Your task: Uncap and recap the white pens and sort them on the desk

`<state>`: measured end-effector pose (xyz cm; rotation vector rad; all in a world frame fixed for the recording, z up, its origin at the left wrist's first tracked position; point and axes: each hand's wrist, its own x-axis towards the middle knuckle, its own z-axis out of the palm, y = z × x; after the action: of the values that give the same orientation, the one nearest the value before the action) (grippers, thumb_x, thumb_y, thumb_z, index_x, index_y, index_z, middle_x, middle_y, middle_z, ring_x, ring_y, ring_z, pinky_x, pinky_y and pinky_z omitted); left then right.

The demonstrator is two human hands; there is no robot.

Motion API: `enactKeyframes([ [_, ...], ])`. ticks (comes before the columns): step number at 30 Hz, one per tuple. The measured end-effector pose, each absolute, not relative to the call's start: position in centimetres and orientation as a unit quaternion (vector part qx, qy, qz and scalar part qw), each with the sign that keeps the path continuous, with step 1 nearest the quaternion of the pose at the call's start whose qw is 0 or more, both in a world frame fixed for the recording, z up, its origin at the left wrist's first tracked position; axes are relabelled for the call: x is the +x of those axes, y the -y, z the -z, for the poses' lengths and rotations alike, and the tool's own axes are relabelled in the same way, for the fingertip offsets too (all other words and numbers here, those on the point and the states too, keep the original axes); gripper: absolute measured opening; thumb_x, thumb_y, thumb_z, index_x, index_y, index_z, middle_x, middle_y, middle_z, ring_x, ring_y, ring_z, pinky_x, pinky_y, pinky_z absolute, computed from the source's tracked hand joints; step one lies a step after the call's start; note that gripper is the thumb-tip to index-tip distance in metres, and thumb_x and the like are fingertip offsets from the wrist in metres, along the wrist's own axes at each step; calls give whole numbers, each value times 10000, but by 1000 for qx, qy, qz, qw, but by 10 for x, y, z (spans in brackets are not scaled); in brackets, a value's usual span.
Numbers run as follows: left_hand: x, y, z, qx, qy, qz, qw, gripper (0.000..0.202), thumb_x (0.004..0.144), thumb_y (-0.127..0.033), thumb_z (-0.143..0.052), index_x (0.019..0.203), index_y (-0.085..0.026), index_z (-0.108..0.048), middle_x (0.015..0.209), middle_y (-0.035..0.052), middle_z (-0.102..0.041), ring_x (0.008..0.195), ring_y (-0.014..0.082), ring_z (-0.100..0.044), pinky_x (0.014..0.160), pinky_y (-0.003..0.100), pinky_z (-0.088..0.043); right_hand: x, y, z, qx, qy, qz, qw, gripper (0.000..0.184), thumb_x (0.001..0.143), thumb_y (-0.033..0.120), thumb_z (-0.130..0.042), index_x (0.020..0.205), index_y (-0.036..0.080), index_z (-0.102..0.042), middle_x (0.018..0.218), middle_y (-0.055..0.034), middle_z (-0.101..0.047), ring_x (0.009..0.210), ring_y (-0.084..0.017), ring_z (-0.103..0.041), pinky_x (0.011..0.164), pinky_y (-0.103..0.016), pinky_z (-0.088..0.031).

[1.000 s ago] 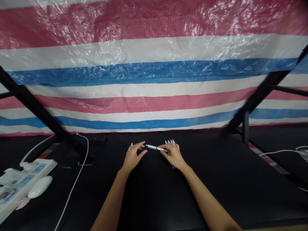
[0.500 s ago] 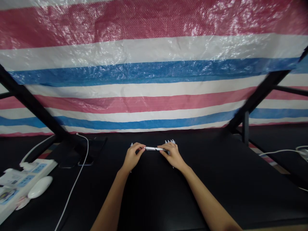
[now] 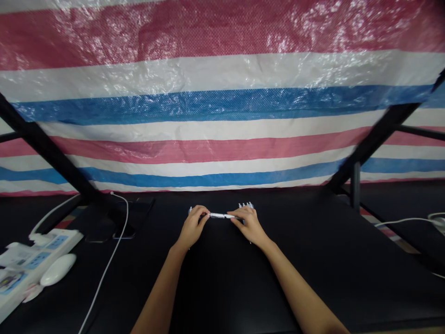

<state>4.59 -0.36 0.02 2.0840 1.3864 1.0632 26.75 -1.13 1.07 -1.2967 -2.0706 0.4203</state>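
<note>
Between my two hands a slim white pen (image 3: 219, 215) lies level, held just above or on the black table. My left hand (image 3: 193, 226) pinches its left end between thumb and fingertips. The fingers of my right hand (image 3: 248, 223) close on the darker right end. Behind my right hand several white-tipped pens (image 3: 246, 205) stick out side by side, their lower parts hidden by the hand. A small clear or white object (image 3: 190, 209) peeks out behind my left hand, mostly covered.
At the left lie a white power strip (image 3: 52, 250), a white computer mouse (image 3: 58, 270) and a white cable (image 3: 110, 262). Dark flat phone-like objects (image 3: 125, 232) rest near a black slanted post (image 3: 59, 157). A striped plastic sheet (image 3: 222, 106) hangs behind the black table (image 3: 222, 287).
Both hands stay in nearly the same place. The pen looks slightly turned about its length, its dark marking now less visible.
</note>
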Motion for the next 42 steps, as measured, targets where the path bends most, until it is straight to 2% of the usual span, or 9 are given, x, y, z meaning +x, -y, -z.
enactKeyframes([
  [11,46,4,-1,756,-504,-363,207,121,874,-253,-412,844,-211,-522,935,34,-544,919,176,-520,877,346,-411,266,11,-10,-494,799,-156,306,227,878,299,-494,1023,288,-668,970,-20,-699,908,-201,-566,882,-390,-326],
  [24,45,5,-4,754,-516,-358,193,161,889,-261,-379,830,-212,-521,918,33,-529,905,179,-518,860,340,-416,269,9,-7,-487,803,-163,303,251,886,346,-474,1054,300,-656,937,-27,-692,892,-209,-572,858,-399,-358],
  [32,44,5,-4,737,-525,-383,184,173,890,-290,-383,826,-213,-525,926,40,-544,913,180,-534,818,300,-431,272,10,-12,-489,798,-159,313,214,870,305,-505,994,274,-677,896,-26,-699,875,-204,-572,864,-387,-344],
  [35,44,4,-2,737,-526,-385,181,197,892,-292,-376,802,-207,-529,930,43,-547,904,176,-539,825,299,-429,272,10,-12,-487,798,-154,320,195,859,296,-527,980,270,-678,904,-23,-699,882,-202,-571,870,-384,-335],
  [40,43,3,-1,740,-531,-378,166,332,911,-316,-326,659,-195,-507,844,41,-565,866,180,-541,847,327,-411,270,10,-10,-489,794,-150,329,181,853,295,-538,961,266,-680,937,-27,-697,911,-214,-567,880,-394,-327],
  [42,42,2,0,739,-532,-379,166,320,910,-323,-331,696,-196,-530,835,41,-573,861,184,-539,844,339,-412,270,11,-10,-495,787,-150,336,184,860,294,-528,956,265,-682,939,-29,-698,917,-214,-567,877,-390,-327],
])
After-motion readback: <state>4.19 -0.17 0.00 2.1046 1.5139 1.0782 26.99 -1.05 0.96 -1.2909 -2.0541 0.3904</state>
